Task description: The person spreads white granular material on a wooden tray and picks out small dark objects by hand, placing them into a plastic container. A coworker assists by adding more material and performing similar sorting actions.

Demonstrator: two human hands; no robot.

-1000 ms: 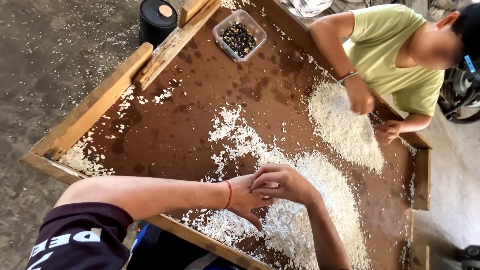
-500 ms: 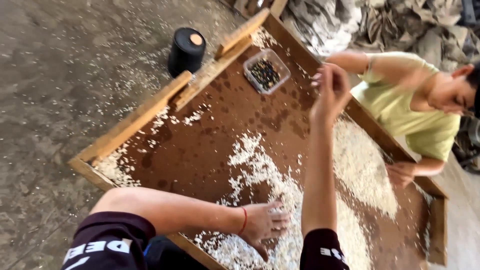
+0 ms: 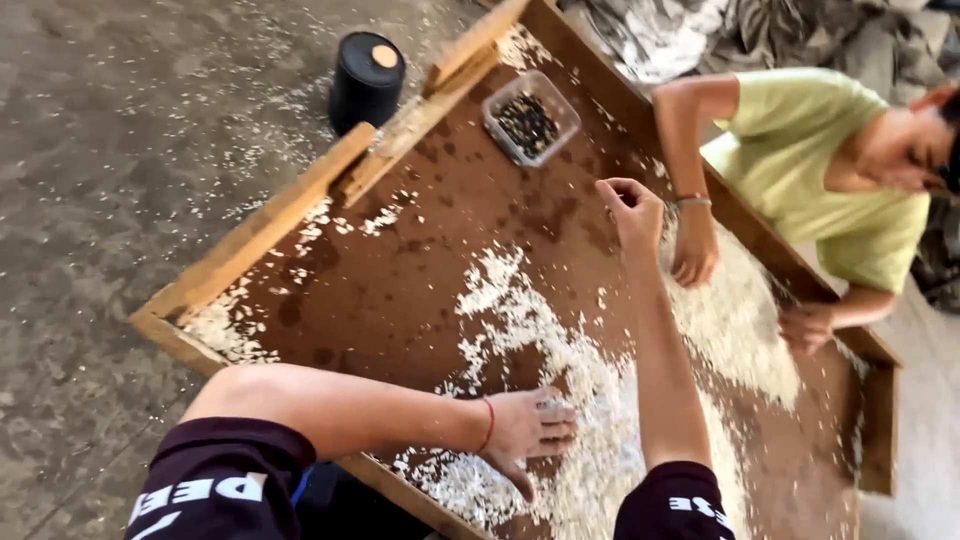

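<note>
Left hand lies flat, fingers spread, on white grains. Right hand is raised, fingertips pinched together; the plastic container lies far-left of it.

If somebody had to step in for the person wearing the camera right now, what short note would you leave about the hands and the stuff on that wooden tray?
Left hand: flat, fingers spread, resting on the white grains at the near edge of the wooden tray.
Right hand: raised over the tray's middle, fingers pinched together; whether it holds anything cannot be seen.
Clear container with dark bits sits in the far corner; a black cylinder stands outside the frame.
Another person's hand rests on a second white heap across the tray.
Done: some dark bits are in the container. Left: broad heaps of grain still spread over the tray.
</note>
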